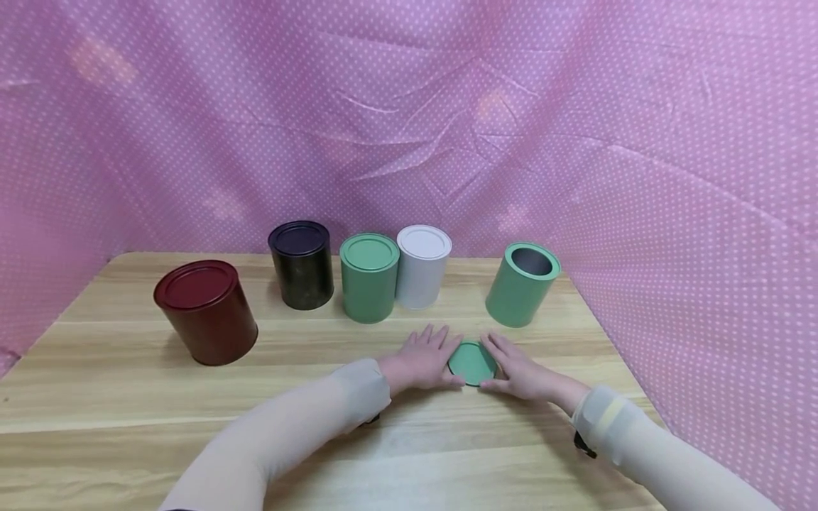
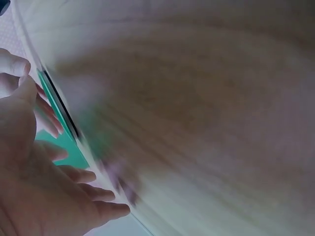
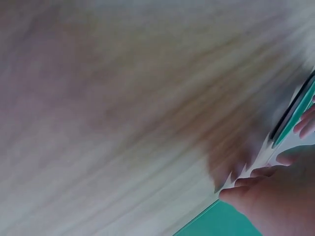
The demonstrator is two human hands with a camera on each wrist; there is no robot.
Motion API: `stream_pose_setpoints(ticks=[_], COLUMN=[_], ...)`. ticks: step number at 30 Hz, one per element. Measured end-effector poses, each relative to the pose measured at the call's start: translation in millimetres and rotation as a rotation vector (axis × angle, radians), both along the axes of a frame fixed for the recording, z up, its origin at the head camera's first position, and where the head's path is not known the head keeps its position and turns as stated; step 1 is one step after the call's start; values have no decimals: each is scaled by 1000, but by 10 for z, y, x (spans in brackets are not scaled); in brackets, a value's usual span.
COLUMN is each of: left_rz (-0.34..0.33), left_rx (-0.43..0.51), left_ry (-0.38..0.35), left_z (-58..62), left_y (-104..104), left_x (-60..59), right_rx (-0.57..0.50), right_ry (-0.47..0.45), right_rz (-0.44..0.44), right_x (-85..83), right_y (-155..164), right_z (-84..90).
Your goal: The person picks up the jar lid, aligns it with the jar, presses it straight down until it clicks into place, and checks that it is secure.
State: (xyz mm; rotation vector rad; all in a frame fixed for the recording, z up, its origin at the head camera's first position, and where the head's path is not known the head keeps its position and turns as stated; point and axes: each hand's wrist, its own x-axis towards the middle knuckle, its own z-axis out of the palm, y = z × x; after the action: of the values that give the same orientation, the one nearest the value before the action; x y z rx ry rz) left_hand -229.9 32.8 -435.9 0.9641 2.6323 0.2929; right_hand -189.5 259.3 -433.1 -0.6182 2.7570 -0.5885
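Observation:
A round green lid (image 1: 472,363) lies on the wooden table between the two hands in the head view. The left hand (image 1: 424,362) is at the lid's left side, fingers spread and pointing away from the body. On the other side, the right hand (image 1: 520,370) has its thumb and fingers beside the rim. Both hands look relaxed rather than curled round the lid. In the left wrist view the lid (image 2: 58,105) appears edge-on with a dark underside. Beyond the right hand stands a green can (image 1: 520,287) without a lid, its dark inside showing.
A dark red can (image 1: 207,312) stands at the left, a black can (image 1: 302,266) behind it. Near the back middle, a closed green can (image 1: 369,280) and a white can (image 1: 424,266) are side by side. Pink dotted cloth (image 1: 409,106) surrounds the table (image 1: 307,440).

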Motion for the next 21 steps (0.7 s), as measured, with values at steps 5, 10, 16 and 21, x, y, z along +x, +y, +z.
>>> stream_pose_setpoints(ticks=[5, 10, 16, 21], left_rz=[9, 9, 27, 52], left_rx=[-20, -38, -58, -83], left_ry=[-22, -5, 16, 33], left_z=[15, 10, 15, -3], left_y=[-8, 4, 23, 55], left_x=[25, 33, 39, 25], right_rx=[34, 59, 72, 69], right_ry=[-9, -9, -12, -18], right_rz=[-14, -25, -30, -33], right_x=[12, 17, 3, -5], right_y=[-17, -32, -30, -26], right_z=[-10, -24, -50, -61])
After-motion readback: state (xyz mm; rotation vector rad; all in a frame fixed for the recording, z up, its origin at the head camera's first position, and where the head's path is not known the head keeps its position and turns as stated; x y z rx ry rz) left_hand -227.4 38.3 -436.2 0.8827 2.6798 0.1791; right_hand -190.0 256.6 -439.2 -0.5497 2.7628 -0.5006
